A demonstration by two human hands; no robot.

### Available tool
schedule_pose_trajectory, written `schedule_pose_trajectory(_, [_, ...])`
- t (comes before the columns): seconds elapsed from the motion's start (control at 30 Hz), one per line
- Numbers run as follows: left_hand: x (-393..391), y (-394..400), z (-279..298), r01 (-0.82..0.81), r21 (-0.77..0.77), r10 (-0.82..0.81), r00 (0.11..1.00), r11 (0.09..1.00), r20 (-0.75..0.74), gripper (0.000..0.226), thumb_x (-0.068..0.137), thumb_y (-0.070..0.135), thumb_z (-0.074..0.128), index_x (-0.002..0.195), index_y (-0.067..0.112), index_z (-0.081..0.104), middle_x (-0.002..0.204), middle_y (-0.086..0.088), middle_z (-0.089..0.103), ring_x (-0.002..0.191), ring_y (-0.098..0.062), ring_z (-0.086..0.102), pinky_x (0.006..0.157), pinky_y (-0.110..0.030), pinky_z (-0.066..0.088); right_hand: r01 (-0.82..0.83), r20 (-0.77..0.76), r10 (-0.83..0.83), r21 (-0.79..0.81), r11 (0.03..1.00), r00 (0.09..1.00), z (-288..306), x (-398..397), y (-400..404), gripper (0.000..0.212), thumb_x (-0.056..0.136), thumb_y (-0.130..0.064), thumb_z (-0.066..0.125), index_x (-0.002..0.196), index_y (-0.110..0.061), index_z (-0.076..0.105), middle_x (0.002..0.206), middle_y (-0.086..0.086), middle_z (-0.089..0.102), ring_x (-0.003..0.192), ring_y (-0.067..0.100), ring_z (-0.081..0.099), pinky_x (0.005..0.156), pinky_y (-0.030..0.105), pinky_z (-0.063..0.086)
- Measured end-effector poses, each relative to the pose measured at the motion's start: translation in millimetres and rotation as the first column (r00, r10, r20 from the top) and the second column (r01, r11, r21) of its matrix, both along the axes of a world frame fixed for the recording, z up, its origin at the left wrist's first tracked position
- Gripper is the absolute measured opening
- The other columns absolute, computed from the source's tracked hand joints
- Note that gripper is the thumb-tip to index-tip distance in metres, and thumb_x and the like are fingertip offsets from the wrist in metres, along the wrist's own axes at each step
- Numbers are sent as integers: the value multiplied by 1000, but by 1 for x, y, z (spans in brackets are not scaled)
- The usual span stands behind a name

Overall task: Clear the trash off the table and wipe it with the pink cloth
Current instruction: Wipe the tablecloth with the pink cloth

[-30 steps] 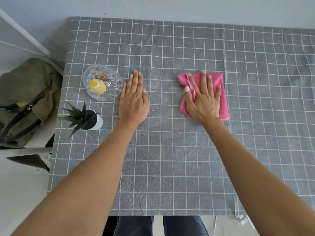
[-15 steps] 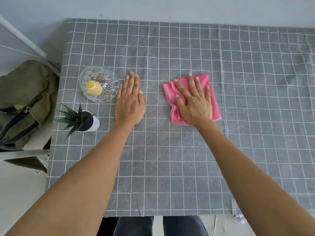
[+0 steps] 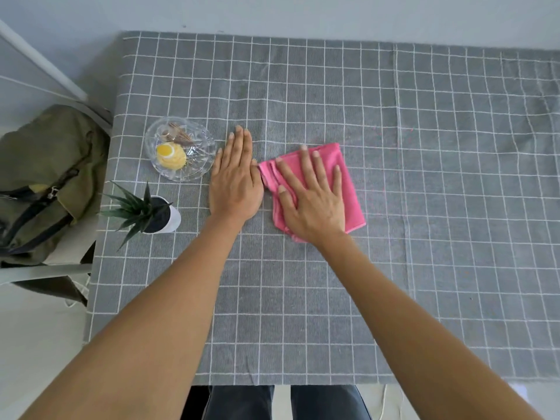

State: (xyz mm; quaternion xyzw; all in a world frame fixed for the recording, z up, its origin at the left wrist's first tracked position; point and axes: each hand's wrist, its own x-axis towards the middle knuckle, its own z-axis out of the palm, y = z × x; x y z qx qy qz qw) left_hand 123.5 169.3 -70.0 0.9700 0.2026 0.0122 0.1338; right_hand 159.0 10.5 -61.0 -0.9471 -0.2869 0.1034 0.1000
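A folded pink cloth [image 3: 348,180] lies on the grey checked tablecloth [image 3: 424,147] near the middle of the table. My right hand [image 3: 312,198] presses flat on top of it, fingers spread. My left hand [image 3: 236,180] rests flat on the tablecloth just left of the cloth, fingers together, its edge touching the cloth's left corner. It holds nothing.
A clear glass dish [image 3: 180,153] with a yellow item and brownish scraps sits left of my left hand. A small spiky plant in a white pot [image 3: 151,212] stands near the table's left edge. An olive backpack [image 3: 45,177] rests on a chair beside the table.
My right hand has slid the pink cloth leftward across the table until it meets my left hand. My left hand has stayed flat in place.
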Motion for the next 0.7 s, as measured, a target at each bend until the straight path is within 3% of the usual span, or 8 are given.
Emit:
schedule_pose_trajectory(0.17, [-2,-1,2,5,-4,-5,1000,1000,24,54,103,21,19,153,12,5,161,-2,2,148,-13,0,121,-32,-2,-58,20,58,19,998,998,-1,11,-10,52,99,-45,22,149,-46,13,162,-5,3,149,16,-1,119,48,-5])
schedule_pose_trajectory(0.27, [-2,0,2,4,-12,-4,1000,1000,17,53,103,23,17,153,13,2,161,-2,-1,148,-12,-3,120,-29,-5,-65,12,65,-2,998,998,-1,28,-21,54,98,-43,19,150,-45,8,162,-8,-1,149,14,-5,119,48,-6])
schedule_pose_trajectory(0.37, [-1,0,2,5,2,-5,1000,1000,3,53,103,23,16,153,13,1,161,-2,-3,148,-12,-4,120,-30,-6,54,13,-53,-37,998,998,-1,63,-47,55,97,-44,14,150,-44,0,160,-9,-8,147,15,-10,118,48,-9])
schedule_pose_trajectory(0.53, [-2,1,3,6,8,-6,1000,1000,-1,53,103,24,15,153,13,0,161,-1,-5,148,-12,-5,120,-30,-6,268,-15,-269,-28,963,963,1,100,-75,55,97,-42,19,151,-44,8,162,-10,-1,149,15,-6,119,49,-7])
schedule_pose_trajectory(0.7, [-1,0,2,-6,21,7,1000,1000,-14,54,103,25,14,153,13,-2,161,-2,-7,148,-12,-7,121,-31,-5,278,-29,-280,-48,959,960,1,87,-55,55,97,-42,17,150,-45,4,162,-5,-5,149,19,-8,116,51,-11])
